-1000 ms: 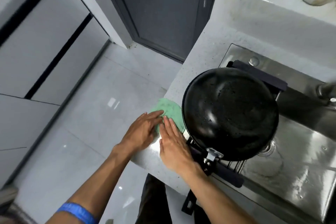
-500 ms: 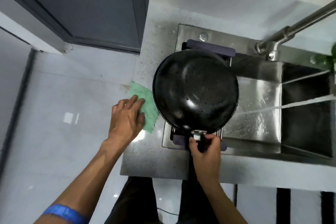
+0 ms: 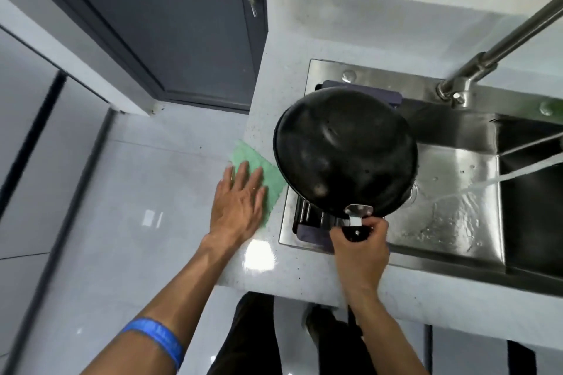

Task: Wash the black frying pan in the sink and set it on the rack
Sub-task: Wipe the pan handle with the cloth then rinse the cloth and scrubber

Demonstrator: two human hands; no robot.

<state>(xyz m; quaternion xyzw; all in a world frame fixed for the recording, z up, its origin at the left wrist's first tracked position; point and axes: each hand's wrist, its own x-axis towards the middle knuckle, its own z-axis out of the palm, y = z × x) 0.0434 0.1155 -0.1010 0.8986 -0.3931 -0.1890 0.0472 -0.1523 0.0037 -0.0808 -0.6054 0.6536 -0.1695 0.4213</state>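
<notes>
Here the steel sink at centre right holds a dark rack at its left end, and water streams into the basin. The black frying pan lies on that rack, glossy and beaded with drops, its handle pointing toward the lower edge. The right hand grips the handle; the left hand presses flat on a green cloth.

Right hand newly on pan handle
</notes>
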